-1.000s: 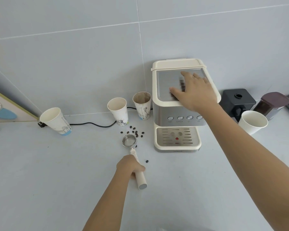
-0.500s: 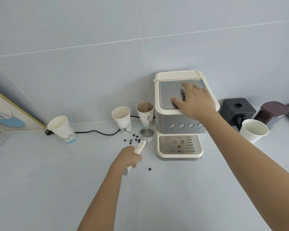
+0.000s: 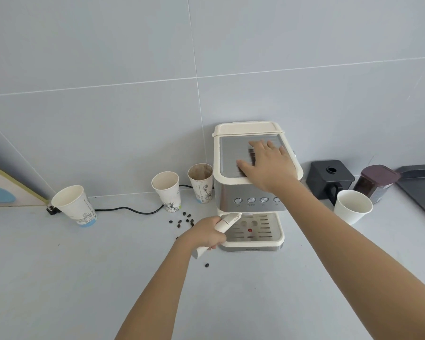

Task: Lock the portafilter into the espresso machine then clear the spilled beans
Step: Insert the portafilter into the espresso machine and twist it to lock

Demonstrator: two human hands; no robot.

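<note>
Portafilter is gripped by its cream handle in the clenched left hand, its front end hidden under the head of the espresso machine above the drip tray. The right hand is laid flat, fingers spread, on the machine's top. Spilled beans are scattered on the counter just left of the machine, one bean lying apart nearer the camera.
</note>
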